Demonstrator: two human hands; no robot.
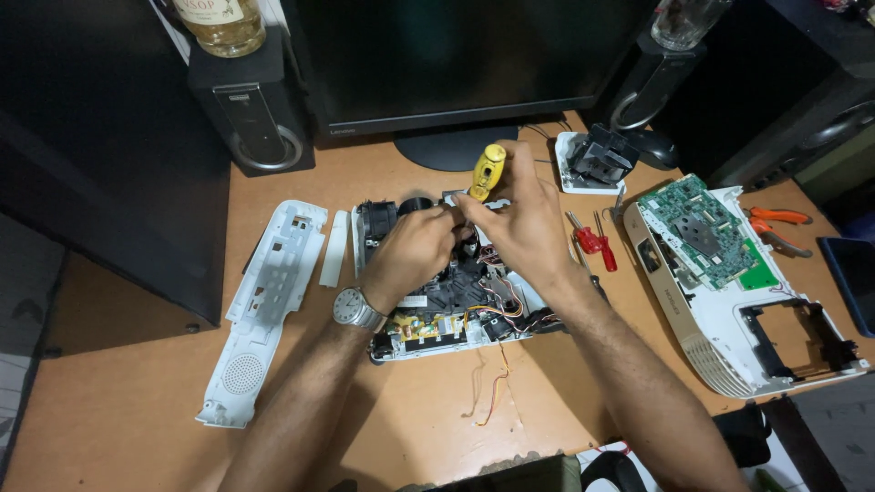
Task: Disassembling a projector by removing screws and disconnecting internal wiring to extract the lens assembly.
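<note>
Forearms are reaching up from the bottom of the frame, and we are working over the opened projector chassis (pixel 456 310) lying at the centre of the wooden surface (pixel 128 401). Our right hand (pixel 519 214) is holding a yellow-handled screwdriver (pixel 486 171), its grip closed round the handle, with the tip pointing down toward a small metal bracket (pixel 469 202) at the chassis's upper edge. Our left hand (pixel 415 251) is pinching that same bracket, fingers closed on it. We judge that we are loosening or seating a screw there; the next move calls for keeping the tip square in the screw head while the left hand is steadying the part. To the left a white cover panel (pixel 264 301) is lying; at right the upper housing with its green circuit board (pixel 702 228) is resting, red screwdrivers (pixel 592 241) between.
</note>
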